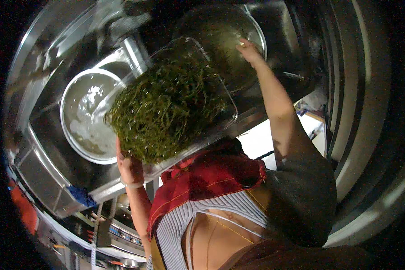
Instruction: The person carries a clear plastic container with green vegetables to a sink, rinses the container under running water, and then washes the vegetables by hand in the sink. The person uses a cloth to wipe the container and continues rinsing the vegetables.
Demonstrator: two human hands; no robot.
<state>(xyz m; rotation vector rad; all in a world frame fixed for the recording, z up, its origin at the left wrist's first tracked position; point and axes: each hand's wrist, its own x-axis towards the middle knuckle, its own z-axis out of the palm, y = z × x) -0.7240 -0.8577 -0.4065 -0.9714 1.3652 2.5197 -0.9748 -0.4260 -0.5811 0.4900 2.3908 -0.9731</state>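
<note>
A clear rectangular tub (237, 116) heaped with green seaweed-like strands (168, 101) lies across the sink in front of me. My left hand (131, 167) is at the tub's lower left corner, against the strands, its fingers partly hidden. Over a large round metal bowl (264, 40) of murky water at the upper right, my right hand (248, 50) has its fingers curled; a small pale spot shows at the fingertips, and I cannot tell what it is. To the left stands another round metal bowl (65, 135) of cloudy water, partly overlapped by the tub.
The metal sink's front edge (111, 189) runs before my body. A metal faucet (135, 55) rises between the bowls. A blue cloth (81, 195) lies at the sink's lower left rim. Cooking equipment (125, 236) stands at the lower left, and a white surface (256, 138) shows beside my right arm.
</note>
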